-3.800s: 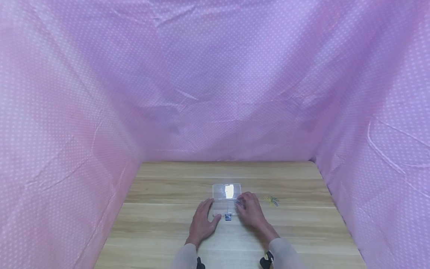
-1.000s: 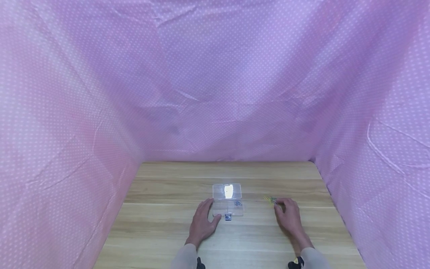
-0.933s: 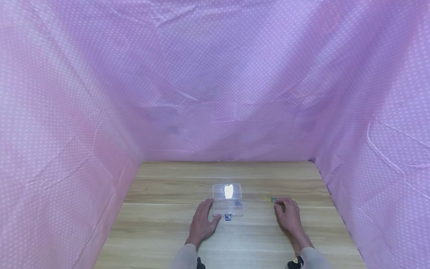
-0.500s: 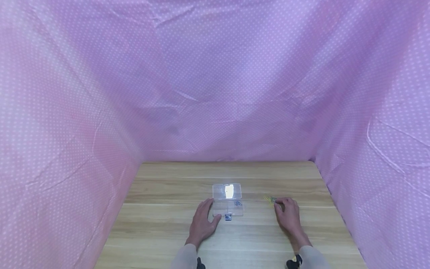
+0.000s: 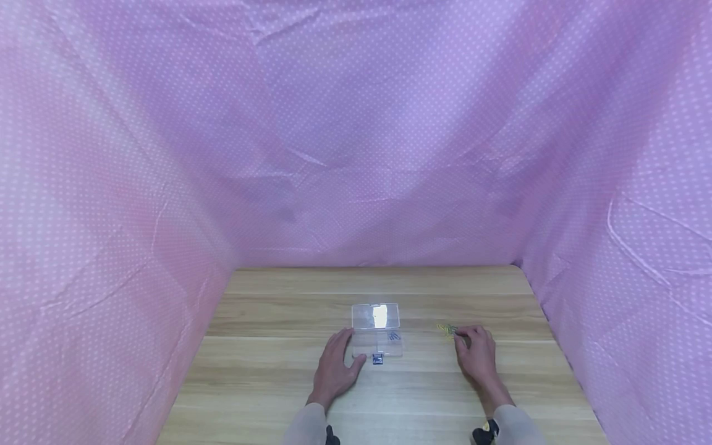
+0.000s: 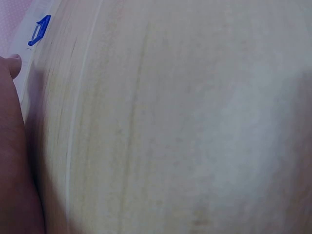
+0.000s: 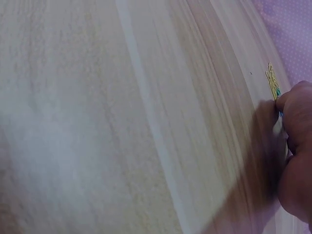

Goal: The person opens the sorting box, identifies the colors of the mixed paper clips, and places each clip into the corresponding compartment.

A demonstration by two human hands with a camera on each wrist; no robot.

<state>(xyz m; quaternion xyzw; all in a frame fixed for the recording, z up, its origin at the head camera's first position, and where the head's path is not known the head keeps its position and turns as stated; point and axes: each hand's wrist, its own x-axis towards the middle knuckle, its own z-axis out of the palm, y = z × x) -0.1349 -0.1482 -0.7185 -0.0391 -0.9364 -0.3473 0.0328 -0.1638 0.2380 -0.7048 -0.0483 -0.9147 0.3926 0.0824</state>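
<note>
A clear plastic box [image 5: 364, 341] lies on the table with its clear lid [image 5: 364, 316] folded back and a blue latch [image 5: 377, 359] at its front. Several blue paper clips [image 5: 394, 336] lie in its right compartment. My left hand [image 5: 334, 371] rests at the box's left end, thumb by the front wall and index fingertip at the back corner. To the right, my right hand [image 5: 478, 355] has thumb and index finger together at the edge of a small pile of yellow and green paper clips [image 5: 444, 329]. A sliver of blue paper clip [image 7: 281, 113] shows at those fingertips.
The wood-grain table [image 5: 278, 358] carries everything. A pink dotted cloth [image 5: 356, 204] rises behind its far edge and along both sides. Dark straps [image 5: 486, 432] sit at the wrists by the pale sleeves [image 5: 514, 426].
From the box's right compartment, my right hand has moved right to the paper clip pile, leaving blue clips visible in the box. Over the last second it shifts only slightly; my left hand stays put.
</note>
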